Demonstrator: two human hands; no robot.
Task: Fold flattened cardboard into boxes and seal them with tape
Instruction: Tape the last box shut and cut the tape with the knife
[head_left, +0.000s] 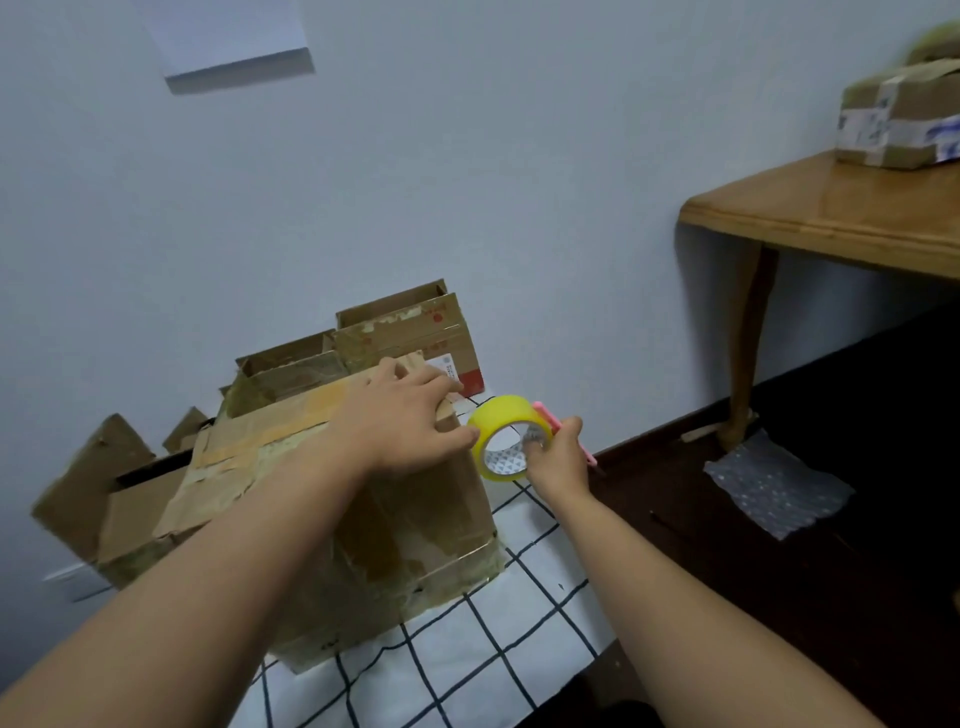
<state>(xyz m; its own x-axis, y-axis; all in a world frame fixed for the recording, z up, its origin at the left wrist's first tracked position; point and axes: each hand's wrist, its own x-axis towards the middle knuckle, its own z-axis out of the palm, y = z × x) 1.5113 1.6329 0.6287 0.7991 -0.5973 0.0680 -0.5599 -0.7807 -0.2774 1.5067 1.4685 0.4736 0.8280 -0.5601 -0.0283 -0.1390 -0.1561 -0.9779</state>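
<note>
Low in the middle of the frame: the box (332, 499) being sealed sits on a white cloth with a black grid (467, 670), its top flaps folded shut.

Handling of the box: I judge it light and probably empty, stiff along its edges but soft in the flaps, which look worn and creased. It is best steadied from above with a flat palm near the seam, or taken by two opposite bottom edges if it must be turned. Old shiny tape on the sides may be slippery.

Handling of the tape: the roll of tape (503, 437) looks light and rigid. A grip through its core or across its rim should let it unwind; the loose end will likely cling to skin.

Look of the box: brown, scuffed, patched with older yellowish strips along the top seam and glossy film low on the near side.

Look of the tape: yellow, translucent, with a white patterned core.

Left hand (405, 418): spread flat on the right end of the box top, fingers straight, pressing the flaps down.

Right hand (558, 457): curled round the roll just right of the box, a pink tool (550, 418) held alongside; what kind of tool, I cannot tell.

Behind the box: more open boxes (410, 327) against the wall.

Upper right: a wooden table (831, 213) carrying a taped parcel (896, 122).

Right, on the dark floor: a sheet of bubble wrap (774, 483).
</note>
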